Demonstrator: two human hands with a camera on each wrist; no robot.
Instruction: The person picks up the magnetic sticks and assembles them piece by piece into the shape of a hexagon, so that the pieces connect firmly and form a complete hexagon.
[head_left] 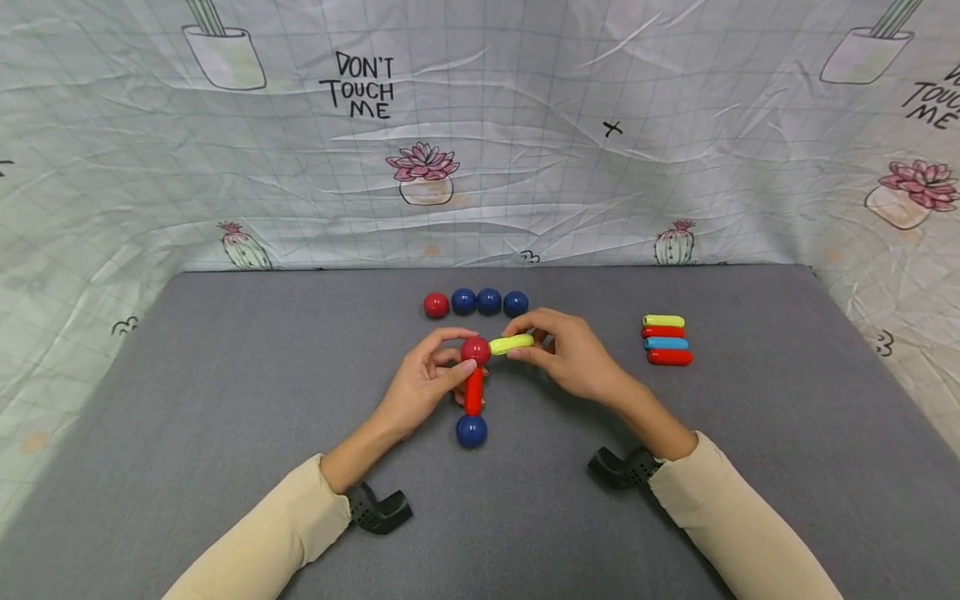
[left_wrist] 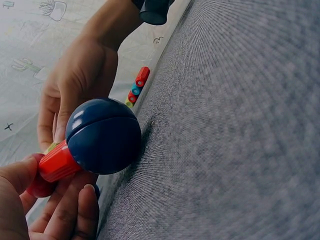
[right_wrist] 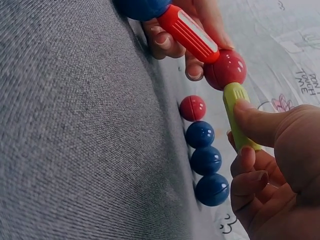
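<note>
My left hand grips a red ball between thumb and fingers. From that ball a red rod runs toward me, with a dark blue ball on its near end. My right hand pinches a yellow-green rod between thumb and fingers. In the right wrist view the tip of this yellow-green rod touches the red ball; whether it is seated there I cannot tell. The left wrist view has the blue ball in front, hiding part of both hands.
Behind the hands, a red ball and three blue balls form a row on the grey table. To the right lies a stack of rods in yellow-green, red and blue. A printed cloth hangs at the back and sides.
</note>
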